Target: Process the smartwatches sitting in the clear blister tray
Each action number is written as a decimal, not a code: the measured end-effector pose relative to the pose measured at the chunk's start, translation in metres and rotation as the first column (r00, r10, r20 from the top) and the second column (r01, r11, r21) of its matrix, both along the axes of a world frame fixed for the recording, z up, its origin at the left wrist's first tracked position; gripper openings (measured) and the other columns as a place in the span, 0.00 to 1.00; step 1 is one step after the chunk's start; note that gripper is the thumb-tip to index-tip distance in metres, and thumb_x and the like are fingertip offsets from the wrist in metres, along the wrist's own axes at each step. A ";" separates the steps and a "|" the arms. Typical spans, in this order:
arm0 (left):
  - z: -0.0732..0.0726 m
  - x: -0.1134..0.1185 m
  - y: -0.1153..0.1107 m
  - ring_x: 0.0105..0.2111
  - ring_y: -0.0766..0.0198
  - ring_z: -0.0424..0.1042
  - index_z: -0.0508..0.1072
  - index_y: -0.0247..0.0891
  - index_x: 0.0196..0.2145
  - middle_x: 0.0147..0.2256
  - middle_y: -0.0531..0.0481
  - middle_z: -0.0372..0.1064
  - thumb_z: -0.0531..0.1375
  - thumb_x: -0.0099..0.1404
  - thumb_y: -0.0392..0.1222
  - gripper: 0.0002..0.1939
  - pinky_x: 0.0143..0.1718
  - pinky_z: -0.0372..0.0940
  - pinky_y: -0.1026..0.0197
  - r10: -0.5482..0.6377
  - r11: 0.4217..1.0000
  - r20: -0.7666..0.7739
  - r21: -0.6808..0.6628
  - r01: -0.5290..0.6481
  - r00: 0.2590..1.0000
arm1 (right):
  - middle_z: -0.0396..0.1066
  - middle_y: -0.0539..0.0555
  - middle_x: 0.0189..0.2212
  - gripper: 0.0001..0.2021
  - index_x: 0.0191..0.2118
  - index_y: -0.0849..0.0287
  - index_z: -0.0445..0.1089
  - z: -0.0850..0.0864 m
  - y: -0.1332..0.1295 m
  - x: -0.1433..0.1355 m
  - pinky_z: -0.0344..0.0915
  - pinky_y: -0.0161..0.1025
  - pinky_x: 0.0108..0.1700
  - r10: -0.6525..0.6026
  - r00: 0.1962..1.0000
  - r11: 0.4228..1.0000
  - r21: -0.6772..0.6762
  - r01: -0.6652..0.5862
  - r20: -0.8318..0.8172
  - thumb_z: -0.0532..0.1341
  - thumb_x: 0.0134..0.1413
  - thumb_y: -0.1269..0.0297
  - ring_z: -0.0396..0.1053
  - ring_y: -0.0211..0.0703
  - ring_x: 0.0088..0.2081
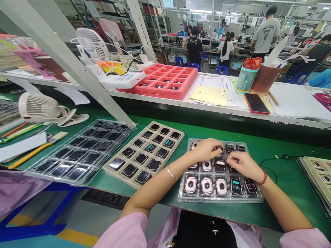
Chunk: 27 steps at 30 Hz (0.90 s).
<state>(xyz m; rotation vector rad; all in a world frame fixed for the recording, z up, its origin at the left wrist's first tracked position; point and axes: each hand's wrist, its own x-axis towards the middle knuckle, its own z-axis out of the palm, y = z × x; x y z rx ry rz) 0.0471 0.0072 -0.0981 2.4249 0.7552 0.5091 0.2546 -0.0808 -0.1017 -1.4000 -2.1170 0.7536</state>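
Note:
A clear plastic tray (219,199) lies in front of me, with smartwatches in its pockets. Some show pink backs with round sensors, like the watch (190,185) at the near left corner; others lie screen up, such as the lit watch (236,186) in the near row. My left hand (207,150) reaches over the far rows, fingers curled together above a pocket. My right hand (241,163) is beside it, thumb and fingers pinched at a pocket in the middle row. What either hand's fingertips hold is hidden. Between them a watch (220,162) sits tilted on edge.
Left of my tray are a beige tray (165,162) and a clear tray (89,137) of dark-screened watches. A fan (38,106) and brushes lie further left. More beige trays (305,163) are at right, near a black cable (269,160). The shelf holds a red foam tray (190,82) and phone (257,103).

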 end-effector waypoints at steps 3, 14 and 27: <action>0.001 -0.005 -0.008 0.42 0.62 0.68 0.68 0.40 0.52 0.41 0.52 0.70 0.62 0.61 0.45 0.22 0.41 0.60 0.64 -0.098 0.989 0.012 -0.110 0.099 0.995 | 0.63 0.47 0.22 0.13 0.29 0.60 0.68 -0.004 0.009 0.002 0.54 0.32 0.28 -0.130 0.991 0.991 0.000 0.130 -0.039 0.54 0.61 0.59 0.59 0.34 0.25; -0.017 0.001 -0.012 0.31 0.69 0.69 0.72 0.37 0.42 0.30 0.57 0.71 0.60 0.60 0.34 0.11 0.36 0.58 0.67 -0.028 0.978 0.087 -0.205 0.045 0.996 | 0.67 0.46 0.28 0.10 0.33 0.58 0.68 -0.022 0.006 0.010 0.52 0.35 0.32 -0.149 0.961 0.984 0.129 0.121 0.231 0.53 0.63 0.62 0.64 0.37 0.30; -0.004 -0.008 -0.026 0.43 0.62 0.68 0.72 0.37 0.43 0.43 0.50 0.68 0.57 0.66 0.38 0.09 0.42 0.59 0.63 -0.080 0.993 -0.053 0.083 0.084 0.995 | 0.62 0.47 0.24 0.08 0.27 0.62 0.61 0.008 -0.067 -0.006 0.49 0.34 0.29 0.209 0.946 0.975 -0.125 -0.183 0.246 0.55 0.57 0.73 0.56 0.34 0.25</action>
